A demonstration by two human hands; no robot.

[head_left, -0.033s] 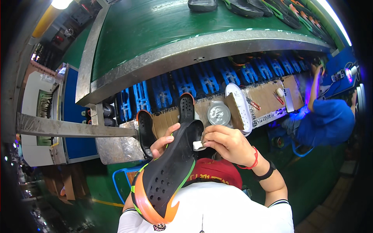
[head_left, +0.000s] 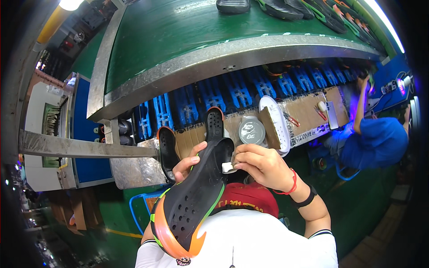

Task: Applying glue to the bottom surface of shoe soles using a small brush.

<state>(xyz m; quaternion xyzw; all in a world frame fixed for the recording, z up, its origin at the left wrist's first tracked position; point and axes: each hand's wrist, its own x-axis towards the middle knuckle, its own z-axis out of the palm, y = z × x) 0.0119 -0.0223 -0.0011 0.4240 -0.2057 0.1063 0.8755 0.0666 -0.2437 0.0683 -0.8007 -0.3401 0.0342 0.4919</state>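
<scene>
Near the person's chest, left of the middle, a perforated black shoe (head_left: 192,192) with orange and green trim lies aslant, its orange end near and its black end far. The left hand (head_left: 185,164) has its grip clamped on the shoe's left edge. From the right, the right hand (head_left: 266,164) has its grip closed on a small white pad (head_left: 227,168), fingers pinched together beside the shoe's right edge; whether the pad touches it, I cannot tell.

Farther off are two more black shoes, one at left (head_left: 166,145), one straight beyond (head_left: 215,125). Right of them stand a round grey container (head_left: 251,132) and a white oval tray (head_left: 286,134). Blue racks (head_left: 240,94) line the space below a green tabletop (head_left: 178,31). At far right sits a co-worker in blue (head_left: 377,143).
</scene>
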